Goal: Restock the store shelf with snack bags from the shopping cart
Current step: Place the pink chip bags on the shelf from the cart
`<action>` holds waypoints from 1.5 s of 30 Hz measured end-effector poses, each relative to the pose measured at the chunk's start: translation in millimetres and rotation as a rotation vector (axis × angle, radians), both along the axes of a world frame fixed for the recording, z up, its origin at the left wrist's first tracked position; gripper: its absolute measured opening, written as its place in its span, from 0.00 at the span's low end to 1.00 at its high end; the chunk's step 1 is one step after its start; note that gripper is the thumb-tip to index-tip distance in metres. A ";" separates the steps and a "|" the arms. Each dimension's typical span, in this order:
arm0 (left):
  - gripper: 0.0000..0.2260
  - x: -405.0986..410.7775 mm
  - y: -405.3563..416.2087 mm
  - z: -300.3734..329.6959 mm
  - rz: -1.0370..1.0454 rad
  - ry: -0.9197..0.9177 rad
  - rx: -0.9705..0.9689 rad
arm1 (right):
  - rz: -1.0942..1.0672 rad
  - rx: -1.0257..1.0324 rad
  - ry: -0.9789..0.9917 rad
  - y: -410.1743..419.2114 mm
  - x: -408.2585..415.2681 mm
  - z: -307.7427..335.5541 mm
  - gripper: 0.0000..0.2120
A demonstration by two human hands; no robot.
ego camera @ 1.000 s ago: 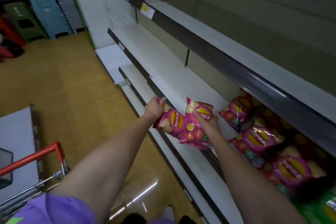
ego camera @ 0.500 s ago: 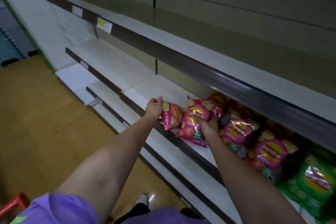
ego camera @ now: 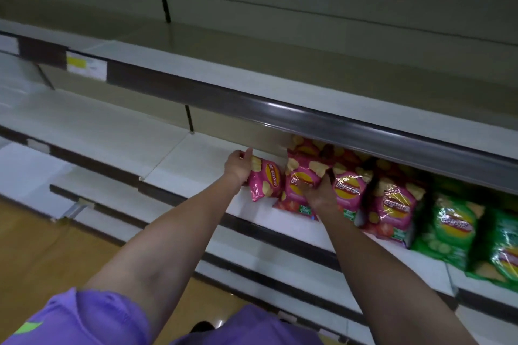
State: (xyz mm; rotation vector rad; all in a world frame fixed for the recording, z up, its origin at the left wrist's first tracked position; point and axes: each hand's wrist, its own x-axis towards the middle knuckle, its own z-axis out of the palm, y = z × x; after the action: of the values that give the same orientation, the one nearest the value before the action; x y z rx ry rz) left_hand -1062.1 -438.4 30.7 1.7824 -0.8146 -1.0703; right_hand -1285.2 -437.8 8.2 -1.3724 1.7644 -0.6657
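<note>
Your left hand (ego camera: 240,166) grips a pink bag (ego camera: 266,180); your right hand (ego camera: 322,193) grips another (ego camera: 301,176); upper shelf edge (ego camera: 364,129) hides rear bags.

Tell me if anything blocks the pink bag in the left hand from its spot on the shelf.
Nothing visible blocks it. The left hand holds the pink bag already over the shelf, beside the bag under the right hand. Bare shelf lies to its left; the shelf above overhangs only farther back.
</note>
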 end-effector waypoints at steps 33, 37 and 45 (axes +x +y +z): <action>0.05 72.4 18.2 -14.4 0.056 0.407 -0.046 | 0.035 0.325 -0.519 16.6 126.3 1.3 0.23; 0.05 99.4 39.8 -14.6 0.070 0.361 -0.001 | 0.065 0.225 -0.514 12.0 141.0 0.3 0.15; 0.18 100.0 36.8 19.4 -0.054 0.335 -0.029 | 0.055 0.507 -0.730 10.5 156.5 25.1 0.12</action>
State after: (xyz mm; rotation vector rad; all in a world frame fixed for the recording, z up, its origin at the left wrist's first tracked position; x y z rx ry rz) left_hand -962.1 -401.6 50.1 1.5089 -0.6696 -1.3413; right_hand -1128.7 -427.3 33.3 -0.6961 1.1816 -0.5413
